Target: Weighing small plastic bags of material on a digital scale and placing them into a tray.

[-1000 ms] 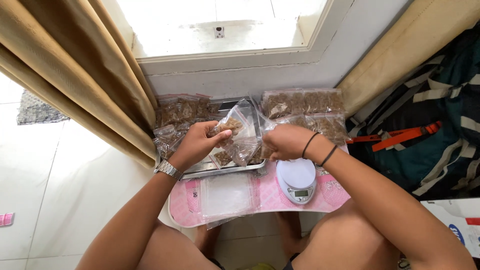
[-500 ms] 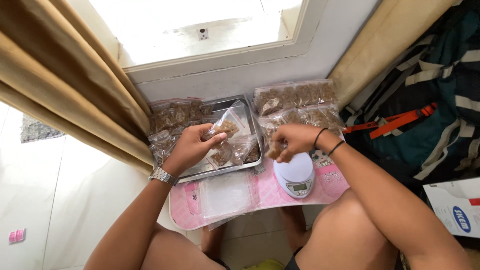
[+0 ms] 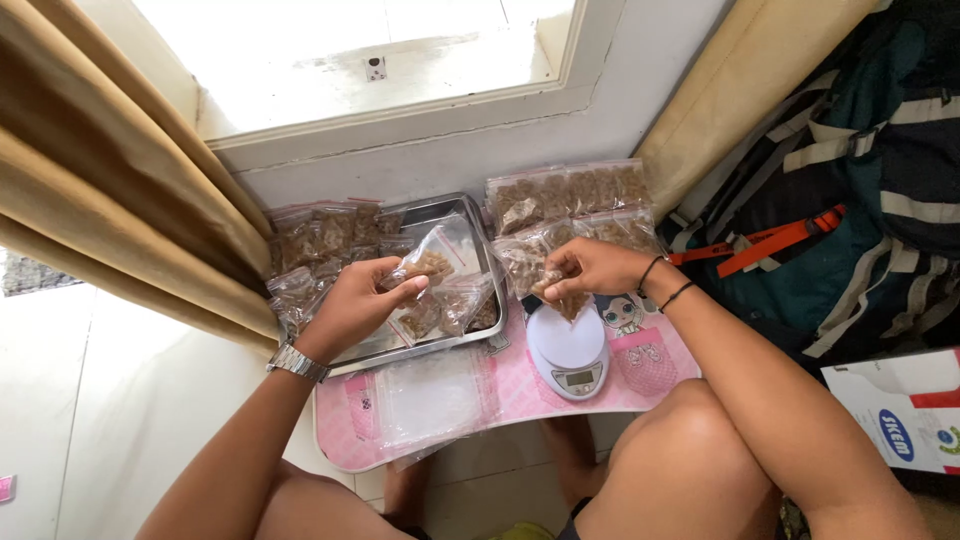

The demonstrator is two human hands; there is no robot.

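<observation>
Left hand (image 3: 352, 305): fingers curled, thumb and fingertips pinching the lower edge of a small clear zip bag (image 3: 425, 264) part-filled with brown pieces. The bag is held tilted above the left half of a metal tray (image 3: 495, 300). A metal wristwatch (image 3: 296, 362) sits on this wrist.

Right hand (image 3: 590, 268): fingers bunched together, pinching a small clump of brown pieces (image 3: 562, 296) just above the white digital kitchen scale (image 3: 567, 350). Whether the clump touches the scale platform cannot be told. Two dark bands (image 3: 663, 281) circle this wrist.

Metal tray: rectangular, shallow, resting on the far left part of a pink lap table (image 3: 520, 392); it holds several more filled small bags (image 3: 445, 312) lying flat under the held bag.

Filled bags, left group (image 3: 320, 240): stacked beside the tray, against the wall and next to the tan curtain (image 3: 110, 190).

Filled bags, right group (image 3: 570, 190): laid in rows beyond the scale, under the window ledge.

Empty clear bags (image 3: 430, 398): a flat pile on the pink table, near the person's left knee, between tray and table edge.

Scale: round platform, small display facing the person, standing on the table's right half.

Surroundings: dark backpack with an orange strap (image 3: 780, 240) at right; a white carton (image 3: 900, 410) at the lower right corner.
</observation>
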